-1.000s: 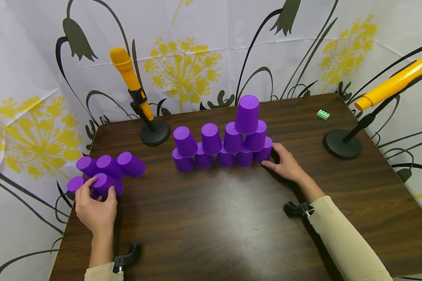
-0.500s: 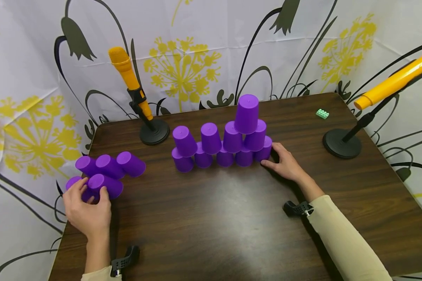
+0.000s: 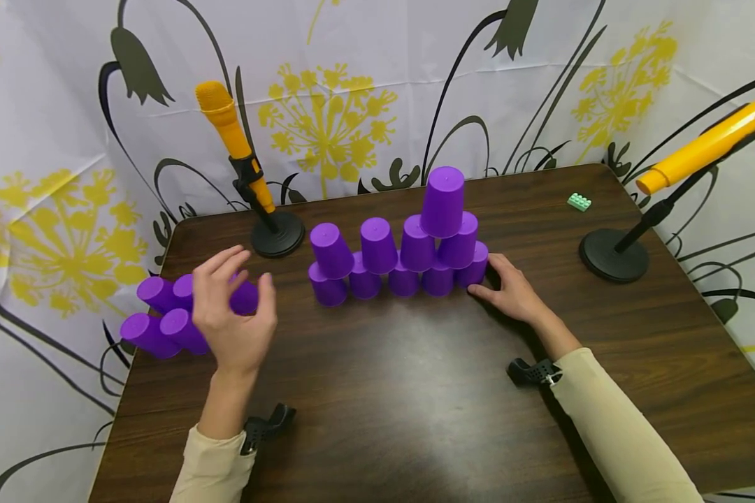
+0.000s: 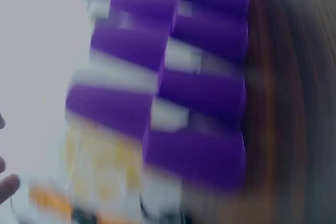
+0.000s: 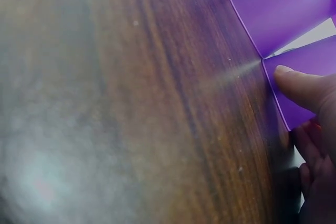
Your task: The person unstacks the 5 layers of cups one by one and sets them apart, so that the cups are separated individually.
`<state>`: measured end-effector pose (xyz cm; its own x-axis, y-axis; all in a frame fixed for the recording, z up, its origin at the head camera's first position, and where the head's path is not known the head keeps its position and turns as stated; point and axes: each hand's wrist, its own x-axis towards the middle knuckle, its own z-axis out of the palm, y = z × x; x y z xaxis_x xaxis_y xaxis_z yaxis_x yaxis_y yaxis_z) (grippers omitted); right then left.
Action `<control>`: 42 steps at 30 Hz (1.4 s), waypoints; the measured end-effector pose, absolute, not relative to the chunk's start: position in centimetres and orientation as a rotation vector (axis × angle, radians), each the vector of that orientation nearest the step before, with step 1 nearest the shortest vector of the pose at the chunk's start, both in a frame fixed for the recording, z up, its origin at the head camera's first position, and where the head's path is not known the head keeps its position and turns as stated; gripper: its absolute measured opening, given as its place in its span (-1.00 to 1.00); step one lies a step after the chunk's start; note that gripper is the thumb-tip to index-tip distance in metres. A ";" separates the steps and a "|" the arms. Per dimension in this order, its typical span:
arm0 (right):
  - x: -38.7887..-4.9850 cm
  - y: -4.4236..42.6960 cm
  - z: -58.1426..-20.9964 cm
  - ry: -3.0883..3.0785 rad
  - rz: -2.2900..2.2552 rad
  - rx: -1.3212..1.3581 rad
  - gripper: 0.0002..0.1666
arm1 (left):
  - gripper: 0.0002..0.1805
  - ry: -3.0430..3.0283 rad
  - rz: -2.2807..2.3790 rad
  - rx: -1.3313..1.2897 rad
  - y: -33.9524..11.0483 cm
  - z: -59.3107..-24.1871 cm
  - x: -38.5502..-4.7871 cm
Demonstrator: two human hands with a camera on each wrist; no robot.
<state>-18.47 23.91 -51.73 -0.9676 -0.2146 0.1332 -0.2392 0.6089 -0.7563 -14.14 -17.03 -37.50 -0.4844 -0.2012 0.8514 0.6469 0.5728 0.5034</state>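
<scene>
Purple plastic cups stand bottoms up in a stack at the middle back, in two full rows with a single top cup [image 3: 443, 202]. My right hand [image 3: 509, 295] grips the bottom row's right end cup [image 3: 475, 265]; in the right wrist view its thumb [image 5: 299, 87] lies along the cup's side and the fingers are behind it. My left hand [image 3: 231, 325] is raised in front of the loose cups [image 3: 143, 334] at the table's left, fingers curved apart with nothing between them. It partly hides those cups. In the blurred left wrist view the stacked cups [image 4: 197, 156] appear.
A yellow microphone [image 3: 226, 129] on a black stand is behind the loose cups. To the right, another black stand [image 3: 613, 255] holds a yellow tube-like thing [image 3: 711, 143]. A small green toy brick [image 3: 579, 202] lies at the back right. A patterned cloth [image 3: 365, 42] hangs behind the table [image 3: 403, 391].
My left hand let go of a front loose cup on the left, then rose and moved right, away from it. My right hand stays on the end cup.
</scene>
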 end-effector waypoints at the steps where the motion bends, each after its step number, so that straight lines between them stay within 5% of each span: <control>1: -18.5 23.9 -51.8 -2.789 1.317 0.392 -0.20 | -0.66 -1.827 -1.090 -0.444 -15.9 -37.4 -14.6; 9: -18.6 24.0 -52.1 -2.778 1.301 0.387 -0.20 | -0.45 -2.014 -1.156 -0.871 -8.0 -36.1 -17.1; 23: -18.4 23.9 -51.9 -2.762 1.297 0.389 -0.21 | -0.20 -2.203 -1.107 -0.998 -1.5 -34.6 -20.2; 42: -18.4 23.8 -51.7 -2.758 1.303 0.392 -0.22 | -0.49 -1.883 -1.384 -0.847 -0.1 -36.2 -20.7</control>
<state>-18.44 23.76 -51.66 -0.9653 -0.2005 0.1671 -0.2564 0.6091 -0.7505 -20.68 -0.08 -36.18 -0.5842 0.1233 0.8022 0.8024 0.2359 0.5482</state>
